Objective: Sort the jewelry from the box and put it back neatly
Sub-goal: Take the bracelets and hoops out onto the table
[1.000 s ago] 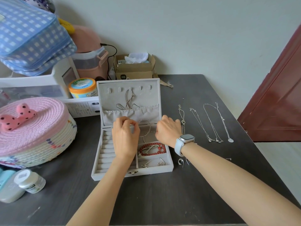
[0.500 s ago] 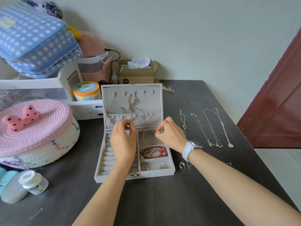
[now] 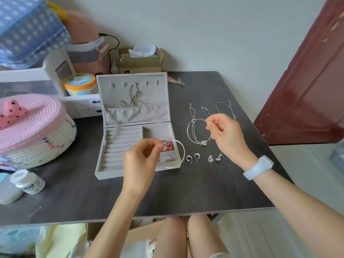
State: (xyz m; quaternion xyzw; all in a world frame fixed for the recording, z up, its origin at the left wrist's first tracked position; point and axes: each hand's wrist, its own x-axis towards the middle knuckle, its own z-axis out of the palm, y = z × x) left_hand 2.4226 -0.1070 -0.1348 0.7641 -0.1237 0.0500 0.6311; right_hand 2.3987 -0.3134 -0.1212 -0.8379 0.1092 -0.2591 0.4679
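The grey jewelry box [image 3: 119, 172] stands open on the dark table [image 3: 186, 192], a cord necklace [image 3: 133, 97] hanging in its lid. My left hand [image 3: 141, 161] pinches a thin silver bangle [image 3: 183, 151] above the box's right compartments, where a red bead bracelet [image 3: 168, 146] lies. My right hand [image 3: 227, 135] pinches a second silver bangle with a heart charm [image 3: 203, 143], held over the table right of the box. Silver chains [image 3: 191, 116] lie in a row behind it. Two pairs of earrings [image 3: 192, 157] [image 3: 215, 158] rest by the box's front right corner.
A pink lidded woven basket [image 3: 33, 131] stands at the left, small white jars [image 3: 28, 181] in front of it. White drawers [image 3: 37, 81], an orange-lidded tub [image 3: 81, 83] and a cardboard box [image 3: 139, 61] line the back. A red door [image 3: 307, 81] is at the right.
Both hands lifted out of the box's back compartment, each with a silver bangle. My right hand carried its bangle out to the right over the table; the view tilted downward.
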